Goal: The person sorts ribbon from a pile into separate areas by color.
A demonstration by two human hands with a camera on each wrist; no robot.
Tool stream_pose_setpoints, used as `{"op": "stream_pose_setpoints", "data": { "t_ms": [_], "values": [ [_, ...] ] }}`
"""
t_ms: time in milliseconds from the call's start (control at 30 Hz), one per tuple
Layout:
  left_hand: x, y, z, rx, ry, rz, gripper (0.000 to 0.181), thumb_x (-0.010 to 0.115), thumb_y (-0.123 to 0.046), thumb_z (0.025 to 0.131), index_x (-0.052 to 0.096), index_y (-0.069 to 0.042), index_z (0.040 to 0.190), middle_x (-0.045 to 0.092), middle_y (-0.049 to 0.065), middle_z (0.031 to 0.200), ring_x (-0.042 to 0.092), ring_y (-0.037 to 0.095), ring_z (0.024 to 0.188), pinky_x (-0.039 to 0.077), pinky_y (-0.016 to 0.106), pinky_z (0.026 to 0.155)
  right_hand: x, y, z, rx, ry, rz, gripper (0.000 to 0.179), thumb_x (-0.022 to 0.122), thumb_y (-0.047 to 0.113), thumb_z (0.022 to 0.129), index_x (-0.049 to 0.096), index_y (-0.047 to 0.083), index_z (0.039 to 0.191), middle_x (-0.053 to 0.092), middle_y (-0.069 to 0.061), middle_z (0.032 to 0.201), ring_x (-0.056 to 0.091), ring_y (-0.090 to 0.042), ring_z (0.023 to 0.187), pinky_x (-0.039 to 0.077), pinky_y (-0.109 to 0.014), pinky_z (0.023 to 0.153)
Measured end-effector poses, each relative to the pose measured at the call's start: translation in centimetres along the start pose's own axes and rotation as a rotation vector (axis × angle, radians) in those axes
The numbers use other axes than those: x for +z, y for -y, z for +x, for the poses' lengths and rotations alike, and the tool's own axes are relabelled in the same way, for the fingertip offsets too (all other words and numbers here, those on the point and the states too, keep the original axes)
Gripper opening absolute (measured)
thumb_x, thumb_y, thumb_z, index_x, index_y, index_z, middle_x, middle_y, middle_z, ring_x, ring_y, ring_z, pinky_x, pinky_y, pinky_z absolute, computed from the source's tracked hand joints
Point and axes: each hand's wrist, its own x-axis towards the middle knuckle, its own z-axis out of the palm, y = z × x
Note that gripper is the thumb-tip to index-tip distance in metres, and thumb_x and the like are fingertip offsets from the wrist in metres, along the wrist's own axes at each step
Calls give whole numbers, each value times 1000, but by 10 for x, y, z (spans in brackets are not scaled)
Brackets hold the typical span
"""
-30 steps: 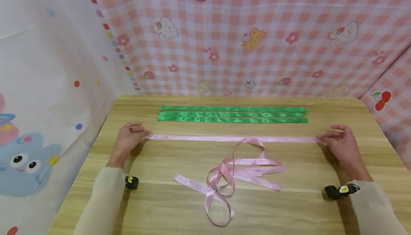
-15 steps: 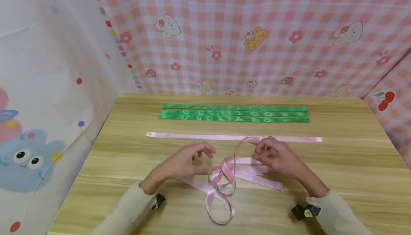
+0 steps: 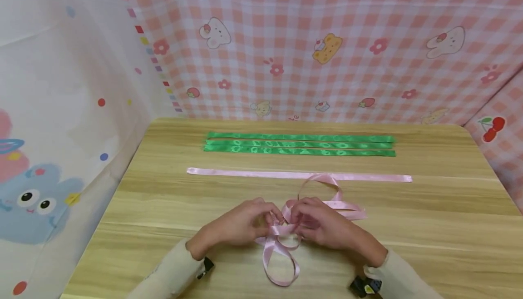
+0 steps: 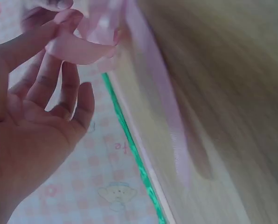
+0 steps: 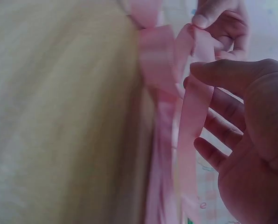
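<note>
A loose tangle of pink satin ribbon [image 3: 283, 231] lies at the middle of the table, with both hands over it. My left hand [image 3: 247, 221] pinches a stretch of this ribbon between thumb and index finger; in the left wrist view, the folded ribbon [image 4: 78, 49] hangs at those fingertips. From the other side my right hand [image 3: 324, 226] holds the same ribbon, its thumb [image 5: 218, 74] pressing the band against the index finger. In the right wrist view, ribbon spans the short gap between the hands. Part of the tangle is hidden beneath the right hand.
Behind the tangle a pink ribbon strip [image 3: 245, 173] lies straight across the wooden table [image 3: 155, 208]. Farther back are several green ribbon strips [image 3: 300, 144], side by side. A pink checked cloth [image 3: 294, 26] hangs behind the table, a white printed one [image 3: 53, 72] at the left.
Both hands have let go of the straight pink strip's ends and moved inward and toward the body. They now hold ribbon in the tangle. The green strips stay put.
</note>
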Motion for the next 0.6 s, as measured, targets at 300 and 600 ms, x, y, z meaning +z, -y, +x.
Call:
{"op": "stream_pose_setpoints", "data": {
  "t_ms": [300, 600],
  "values": [
    [-29, -26, 9, 114, -129, -346, 32, 65, -4, 94, 55, -11, 124, 69, 3, 92, 68, 15, 92, 51, 38, 96, -29, 18, 11, 51, -42, 426, 25, 72, 4, 90, 56, 11, 108, 69, -4, 104, 65, -17, 100, 48, -32, 97],
    [-67, -61, 20, 188, -272, -366, 38, 65, -3, 94, 53, -11, 129, 68, 3, 90, 52, 15, 63, 43, 24, 60, -71, 44, 30, -41, -124, 830, 17, 53, -9, 96, 45, 0, 109, 63, 0, 88, 59, -15, 65, 55, -30, 58]
  ]
}}
